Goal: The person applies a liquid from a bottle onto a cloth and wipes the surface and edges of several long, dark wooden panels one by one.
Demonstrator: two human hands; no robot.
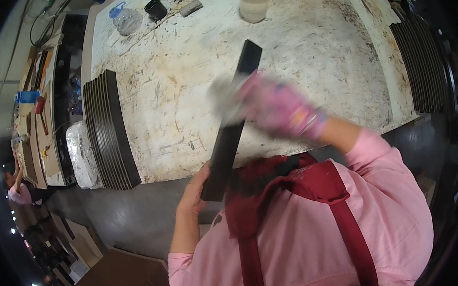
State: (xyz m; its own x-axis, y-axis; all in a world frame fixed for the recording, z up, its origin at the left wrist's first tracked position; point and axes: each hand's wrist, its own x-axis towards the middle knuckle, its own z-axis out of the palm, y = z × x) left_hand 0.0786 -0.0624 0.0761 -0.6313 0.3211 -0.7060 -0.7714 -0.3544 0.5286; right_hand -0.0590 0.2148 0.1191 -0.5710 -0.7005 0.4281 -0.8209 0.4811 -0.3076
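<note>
A long, narrow black board [229,143] slants across the near edge of the worktable, its far end over the table top. My bare left hand [193,192] grips the board's near end from the left side, most of its fingers hidden behind it. My right hand [279,105], in a pink patterned glove, is closed and smeared by motion over the board's upper half. In it is a greyish-white cloth [222,96], pressed to or just over the board's face; the blur hides which.
Stacks of dark boards stand at the table's left [112,130] and right [417,66]. A white wrapped bundle [82,153] adjoins the left stack. Along the far side are a clear jug [126,21], a black cup [156,10] and a bottle of cloudy liquid [254,3]. Another person [21,192] works far left.
</note>
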